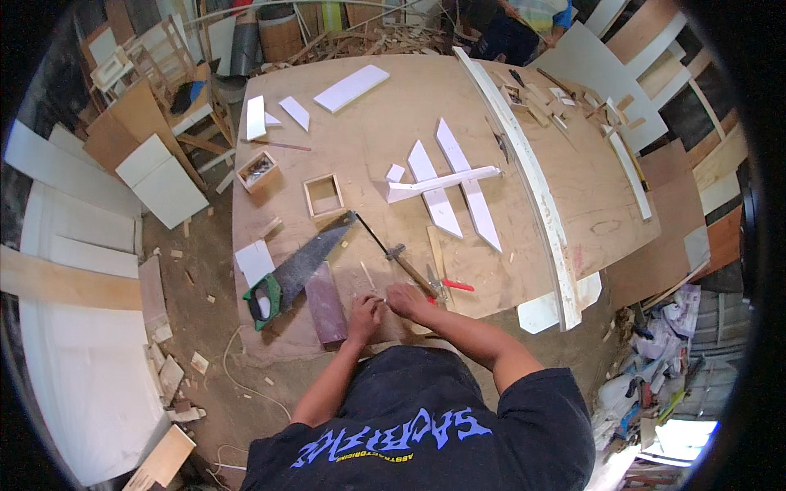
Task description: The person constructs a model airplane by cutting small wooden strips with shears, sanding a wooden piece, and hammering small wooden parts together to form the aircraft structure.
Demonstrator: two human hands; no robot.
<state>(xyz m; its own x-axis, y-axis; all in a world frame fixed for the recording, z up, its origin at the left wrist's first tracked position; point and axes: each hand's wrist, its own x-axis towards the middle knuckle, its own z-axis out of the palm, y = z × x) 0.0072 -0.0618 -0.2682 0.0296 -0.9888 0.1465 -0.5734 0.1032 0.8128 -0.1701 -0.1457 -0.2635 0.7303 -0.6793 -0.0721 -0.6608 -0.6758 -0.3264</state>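
Note:
Close together at the near edge of the worktable, my left hand point(366, 317) and my right hand point(407, 301) both have their fingers pinched. Something small and pale seems to lie between them, too small to name. A thin wooden stick point(368, 275) lies just beyond my left hand. To its left are a flat maroon block point(327, 307) and a handsaw point(303, 260) with a green handle. Beyond my right hand rests a hammer point(413, 272) with a wooden handle. Red-handled pliers point(457, 285) lie beside it, near a wooden strip point(436, 250).
White boards form a plane-like shape point(446, 182) mid-table. A long white beam point(524, 184) crosses the right side. Left stand a small wooden box point(259, 172) of small metal pieces and a square wooden frame point(324, 196). Another person point(524, 29) is at the far edge.

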